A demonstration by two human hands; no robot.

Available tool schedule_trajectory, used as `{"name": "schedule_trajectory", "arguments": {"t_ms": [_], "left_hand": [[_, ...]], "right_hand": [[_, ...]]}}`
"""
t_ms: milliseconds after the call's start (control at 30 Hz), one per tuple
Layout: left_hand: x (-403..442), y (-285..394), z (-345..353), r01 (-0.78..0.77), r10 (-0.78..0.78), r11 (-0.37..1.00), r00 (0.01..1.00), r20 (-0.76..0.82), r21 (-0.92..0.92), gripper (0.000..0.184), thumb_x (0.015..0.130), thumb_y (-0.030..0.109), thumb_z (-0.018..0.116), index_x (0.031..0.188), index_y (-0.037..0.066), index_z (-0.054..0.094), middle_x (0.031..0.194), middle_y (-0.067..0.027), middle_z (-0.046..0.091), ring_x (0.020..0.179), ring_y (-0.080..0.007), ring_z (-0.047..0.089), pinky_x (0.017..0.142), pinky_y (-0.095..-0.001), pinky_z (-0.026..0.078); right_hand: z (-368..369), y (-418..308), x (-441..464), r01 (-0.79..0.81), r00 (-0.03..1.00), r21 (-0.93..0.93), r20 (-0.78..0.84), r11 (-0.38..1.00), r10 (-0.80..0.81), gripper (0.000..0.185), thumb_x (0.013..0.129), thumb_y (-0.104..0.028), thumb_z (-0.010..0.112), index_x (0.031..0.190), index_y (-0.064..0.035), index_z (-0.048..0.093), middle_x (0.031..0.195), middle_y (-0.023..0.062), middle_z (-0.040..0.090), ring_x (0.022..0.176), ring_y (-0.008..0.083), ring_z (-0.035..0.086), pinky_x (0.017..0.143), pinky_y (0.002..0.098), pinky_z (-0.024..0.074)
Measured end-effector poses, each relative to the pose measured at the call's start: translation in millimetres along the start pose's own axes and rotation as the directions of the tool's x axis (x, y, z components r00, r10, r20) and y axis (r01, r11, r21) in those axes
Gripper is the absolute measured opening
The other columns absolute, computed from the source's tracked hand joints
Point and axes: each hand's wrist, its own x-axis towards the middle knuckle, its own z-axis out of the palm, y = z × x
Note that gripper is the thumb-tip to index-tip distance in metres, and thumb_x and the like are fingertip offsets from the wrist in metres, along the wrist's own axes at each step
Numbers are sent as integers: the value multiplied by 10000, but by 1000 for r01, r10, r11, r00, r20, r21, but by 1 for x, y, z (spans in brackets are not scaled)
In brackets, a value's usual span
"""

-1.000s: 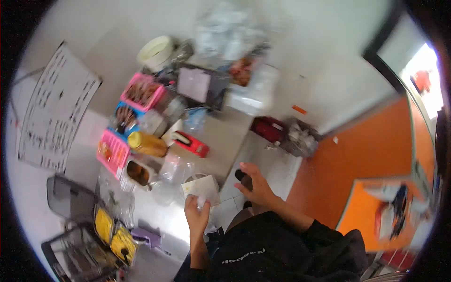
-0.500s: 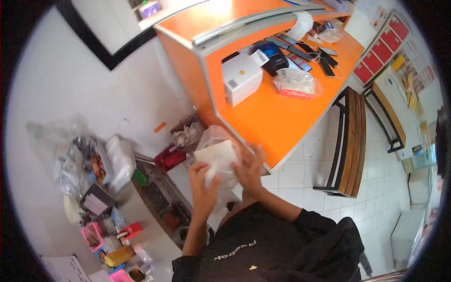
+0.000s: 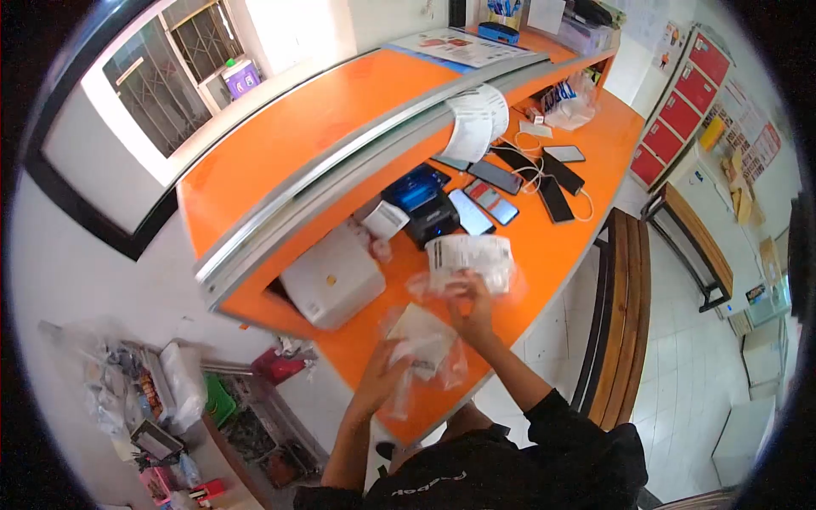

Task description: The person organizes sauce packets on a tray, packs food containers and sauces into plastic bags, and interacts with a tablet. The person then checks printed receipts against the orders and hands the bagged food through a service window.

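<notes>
A flat cream packet in a clear plastic bag [image 3: 422,337] is at the near edge of the orange counter [image 3: 357,353]. My left hand [image 3: 380,376] grips this bag along its left side, fingers closed on the plastic. To the right and farther in, my right hand [image 3: 473,313] reaches a plastic-wrapped package [image 3: 470,257] with a printed white label. Its fingers curl over the near edge of that wrapping, slightly blurred. Behind the package sits a black and blue label printer [image 3: 419,204], with a white box [image 3: 331,276] to its left.
Several phones [image 3: 495,176] with white cables lie farther back on the counter. A paper label roll [image 3: 478,119] hangs over the raised ledge. Wooden benches [image 3: 614,314] stand to the right. A cluttered side table [image 3: 208,459] and a green basket [image 3: 218,399] are at lower left.
The bagged cream packet, earlier between both hands beside the counter, is now at the counter in my left hand. My right hand has moved to the labelled package. The view has shifted toward the counter.
</notes>
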Motion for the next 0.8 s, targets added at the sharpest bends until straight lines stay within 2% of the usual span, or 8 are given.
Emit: {"name": "schedule_trajectory", "arguments": {"t_ms": [33, 133, 233, 367, 433, 500, 700, 800], "left_hand": [[6, 11, -1, -49, 45, 992, 999, 29, 119, 363, 870, 211, 613, 1150, 0, 521, 1097, -181, 521, 1049, -296, 520, 910, -357, 408], [20, 50, -14, 107, -205, 885, 964, 172, 453, 360, 851, 218, 641, 1122, 0, 548, 1087, -182, 543, 1063, -302, 522, 908, -344, 408], [46, 110, -15, 169, -128, 807, 986, -111, 566, 371, 812, 180, 678, 1117, 7, 557, 1095, -176, 553, 1063, -315, 523, 903, -350, 412], [143, 186, 0, -314, 560, 558, 826, -69, 768, 420, 769, 54, 675, 1162, 27, 527, 1138, -151, 555, 1060, -320, 525, 890, -382, 420], [208, 208, 14, -406, 732, 384, 681, -5, 830, 404, 787, 49, 648, 1172, 36, 528, 1164, -154, 548, 1060, -323, 522, 892, -385, 425], [262, 223, 27, -474, 787, 271, 610, 90, 838, 384, 816, 99, 628, 1180, 32, 526, 1148, -155, 551, 1045, -326, 518, 891, -390, 427], [308, 204, 36, -269, 778, 37, 612, 142, 962, 381, 835, 191, 612, 1149, -14, 550, 996, -130, 566, 945, -288, 522, 844, -374, 443], [286, 201, 26, -133, 748, 60, 662, 44, 989, 356, 826, 185, 622, 1111, -24, 580, 947, -115, 557, 906, -271, 521, 811, -365, 448]], "right_hand": [[-15, 12, 36, 53, 997, -46, -47, 998, -55, 606, 829, 38, 580, 1346, -26, 272, 1154, 127, 476, 865, 184, 588, 784, 303, 494], [-50, 37, 144, 261, 897, -46, -358, 964, -259, 640, 840, 38, 577, 1367, -31, 219, 1145, 133, 475, 824, 162, 593, 758, 294, 495], [-77, 35, 225, 220, 904, 94, -393, 971, -167, 692, 838, 32, 591, 1387, -39, 177, 1132, 138, 467, 813, 157, 587, 730, 296, 489], [-80, 45, 274, 275, 865, 36, -445, 961, -231, 725, 827, 29, 608, 1396, -48, 166, 1130, 135, 455, 805, 171, 580, 711, 275, 482], [-86, 55, 302, 277, 839, -71, -469, 958, -277, 785, 798, 11, 651, 1400, -48, 149, 1107, 136, 450, 824, 183, 568, 692, 263, 488], [-87, 50, 319, 178, 894, 76, -429, 981, -129, 825, 780, 2, 675, 1401, -45, 134, 1096, 142, 446, 819, 181, 569, 692, 273, 492], [-90, 69, 338, 100, 964, 341, -266, 935, -5, 974, 718, 63, 706, 1421, -141, 64, 1084, 168, 442, 787, 170, 593, 673, 242, 497], [-92, 72, 335, 83, 975, 363, -223, 928, 0, 994, 710, 82, 702, 1421, -159, 50, 1083, 168, 449, 786, 162, 596, 663, 240, 505]]}}
